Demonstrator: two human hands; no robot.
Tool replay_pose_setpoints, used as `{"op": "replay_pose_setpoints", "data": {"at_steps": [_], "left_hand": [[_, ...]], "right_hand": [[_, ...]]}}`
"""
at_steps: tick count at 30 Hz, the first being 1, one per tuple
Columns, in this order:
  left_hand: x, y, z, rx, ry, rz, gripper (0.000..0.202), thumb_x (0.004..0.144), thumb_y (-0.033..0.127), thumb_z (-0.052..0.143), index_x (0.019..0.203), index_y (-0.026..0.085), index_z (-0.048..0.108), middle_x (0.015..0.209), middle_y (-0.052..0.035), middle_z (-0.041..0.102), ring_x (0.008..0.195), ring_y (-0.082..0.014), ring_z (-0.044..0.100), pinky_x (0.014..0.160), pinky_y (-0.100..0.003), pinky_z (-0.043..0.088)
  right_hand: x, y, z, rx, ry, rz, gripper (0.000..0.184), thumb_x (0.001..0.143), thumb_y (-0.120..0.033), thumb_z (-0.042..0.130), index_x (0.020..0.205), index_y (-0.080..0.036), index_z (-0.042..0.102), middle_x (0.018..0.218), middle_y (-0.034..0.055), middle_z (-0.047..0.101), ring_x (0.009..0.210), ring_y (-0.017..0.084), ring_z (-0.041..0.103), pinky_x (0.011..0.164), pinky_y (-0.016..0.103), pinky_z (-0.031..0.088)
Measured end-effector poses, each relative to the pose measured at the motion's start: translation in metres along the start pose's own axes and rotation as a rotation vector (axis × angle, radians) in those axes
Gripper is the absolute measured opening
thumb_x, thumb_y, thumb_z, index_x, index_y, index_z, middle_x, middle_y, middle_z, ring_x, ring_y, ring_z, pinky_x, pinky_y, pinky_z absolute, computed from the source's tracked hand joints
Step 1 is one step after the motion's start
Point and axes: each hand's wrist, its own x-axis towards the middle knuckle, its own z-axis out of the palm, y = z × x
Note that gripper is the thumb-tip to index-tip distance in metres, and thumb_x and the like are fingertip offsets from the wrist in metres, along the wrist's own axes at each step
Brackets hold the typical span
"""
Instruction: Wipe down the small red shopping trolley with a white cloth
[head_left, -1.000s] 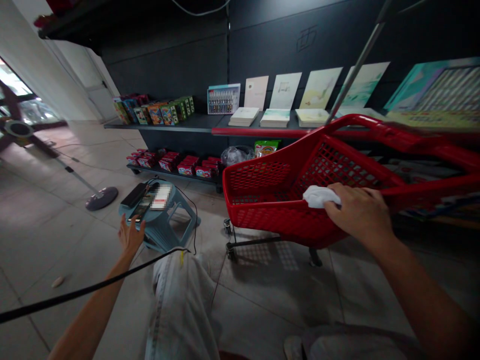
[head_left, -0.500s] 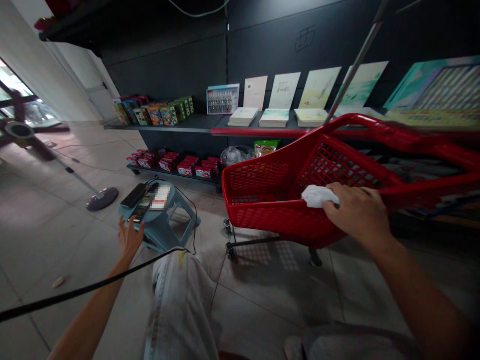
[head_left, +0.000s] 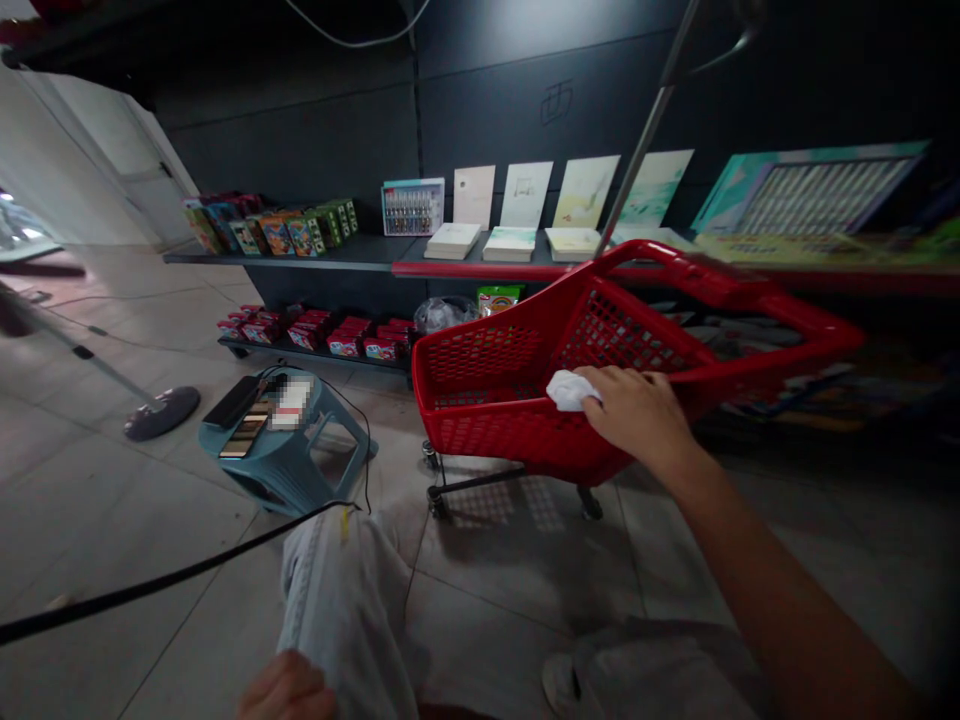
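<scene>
My right hand point(head_left: 637, 415) is closed on a crumpled white cloth point(head_left: 570, 391), which it presses against the upper rim of a red shopping cart point(head_left: 517, 440). The cart stands on small wheels in front of the shelf. At the bottom of the view my left hand point(head_left: 286, 688) rests by my left thigh with its fingers curled in; nothing shows in it, and part of it is cut off by the frame edge. Left of the cart, a blue-grey plastic stool point(head_left: 289, 475) carries a phone point(head_left: 244, 432), a dark case point(head_left: 232, 402) and a blurred-out white item point(head_left: 292, 402).
A dark shelf point(head_left: 352, 250) holds upright booklets point(head_left: 527, 195), small boxes point(head_left: 292, 235) and a pen set point(head_left: 412, 208). Red packs point(head_left: 349, 335) sit on the lower level. A round stand base point(head_left: 161, 412) is at left. A black cable point(head_left: 187, 572) crosses the foreground.
My left hand has left the stool, drawn back toward my leg, and curled up. My right hand still holds the cloth on the cart rim. The whole view has shifted.
</scene>
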Motion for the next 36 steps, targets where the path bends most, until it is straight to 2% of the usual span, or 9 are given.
{"op": "replay_pose_setpoints", "data": {"at_steps": [2, 7, 10, 12, 15, 18, 24, 27, 36], "left_hand": [[0.050, 0.031, 0.027, -0.023, -0.276, 0.245, 0.021, 0.079, 0.027, 0.064, 0.094, 0.037, 0.074, 0.080, -0.0061, 0.071, 0.074, -0.0232, 0.068, 0.067, -0.042, 0.058], [0.228, 0.050, 0.122, 0.188, -0.197, 0.105, 0.044, 0.098, 0.035, 0.048, 0.138, 0.018, 0.052, 0.138, -0.0182, 0.055, 0.130, -0.0297, 0.051, 0.110, -0.050, 0.043], [0.285, 0.031, 0.170, 0.310, -0.264, 0.094, 0.054, 0.101, 0.041, 0.048, 0.146, 0.014, 0.040, 0.143, -0.0207, 0.051, 0.136, -0.0315, 0.046, 0.112, -0.050, 0.036], [0.298, 0.013, 0.189, 0.339, -0.369, 0.082, 0.049, 0.103, 0.041, 0.044, 0.143, 0.014, 0.042, 0.125, -0.0175, 0.062, 0.117, -0.0274, 0.059, 0.099, -0.042, 0.044], [0.298, -0.010, 0.199, 0.409, -0.452, 0.146, 0.028, 0.105, 0.036, 0.040, 0.115, 0.018, 0.057, 0.104, -0.0114, 0.066, 0.100, -0.0240, 0.062, 0.087, -0.036, 0.046], [0.294, -0.023, 0.199, 0.451, -0.428, 0.183, 0.020, 0.104, 0.029, 0.039, 0.103, 0.020, 0.056, 0.097, -0.0090, 0.065, 0.096, -0.0225, 0.060, 0.081, -0.033, 0.044], [0.296, -0.033, 0.201, 0.441, -0.401, 0.218, 0.020, 0.104, 0.029, 0.038, 0.102, 0.021, 0.056, 0.096, -0.0069, 0.064, 0.094, -0.0214, 0.059, 0.076, -0.033, 0.042], [0.297, -0.035, 0.200, 0.427, -0.382, 0.212, 0.019, 0.103, 0.029, 0.039, 0.103, 0.020, 0.056, 0.096, -0.0066, 0.064, 0.094, -0.0216, 0.059, 0.078, -0.033, 0.042], [0.297, -0.030, 0.202, 0.483, -0.293, 0.192, 0.024, 0.102, 0.041, 0.046, 0.102, 0.019, 0.057, 0.100, -0.0111, 0.064, 0.098, -0.0263, 0.057, 0.084, -0.039, 0.038]], "right_hand": [[0.004, -0.018, -0.002, 0.033, -0.049, -0.051, 0.045, 0.093, -0.024, 0.046, 0.136, -0.017, 0.057, 0.123, 0.0152, 0.069, 0.106, 0.030, 0.062, 0.089, 0.040, 0.038], [0.012, -0.081, 0.001, 0.158, -0.059, -0.165, 0.056, 0.100, -0.048, 0.046, 0.146, -0.017, 0.045, 0.133, 0.0171, 0.062, 0.113, 0.032, 0.059, 0.092, 0.041, 0.038], [0.016, -0.103, 0.006, 0.183, -0.046, -0.191, 0.040, 0.103, -0.041, 0.041, 0.134, -0.019, 0.054, 0.127, 0.0153, 0.064, 0.111, 0.028, 0.059, 0.090, 0.039, 0.037], [0.017, -0.103, 0.009, 0.176, -0.045, -0.192, 0.031, 0.103, -0.034, 0.042, 0.126, -0.020, 0.058, 0.122, 0.0140, 0.066, 0.108, 0.027, 0.059, 0.088, 0.038, 0.037], [0.014, -0.085, 0.011, 0.172, -0.021, -0.196, 0.030, 0.104, -0.035, 0.042, 0.126, -0.021, 0.058, 0.119, 0.0122, 0.067, 0.106, 0.026, 0.059, 0.088, 0.037, 0.036], [0.007, -0.051, 0.010, 0.160, -0.005, -0.190, 0.032, 0.104, -0.034, 0.042, 0.129, -0.021, 0.058, 0.120, 0.0113, 0.068, 0.107, 0.026, 0.059, 0.092, 0.038, 0.034], [-0.005, 0.033, -0.007, 0.075, 0.012, -0.135, 0.031, 0.102, -0.031, 0.045, 0.123, -0.017, 0.063, 0.121, 0.0118, 0.069, 0.111, 0.027, 0.058, 0.099, 0.038, 0.033], [-0.007, 0.056, -0.016, 0.040, -0.002, -0.109, 0.030, 0.100, -0.030, 0.047, 0.120, -0.016, 0.064, 0.117, 0.0121, 0.070, 0.107, 0.027, 0.060, 0.097, 0.038, 0.035], [-0.014, 0.019, -0.013, 0.053, 0.147, 0.052, 0.032, 0.099, -0.030, 0.044, 0.118, -0.017, 0.066, 0.117, 0.0147, 0.069, 0.106, 0.029, 0.056, 0.102, 0.044, 0.029]]}}
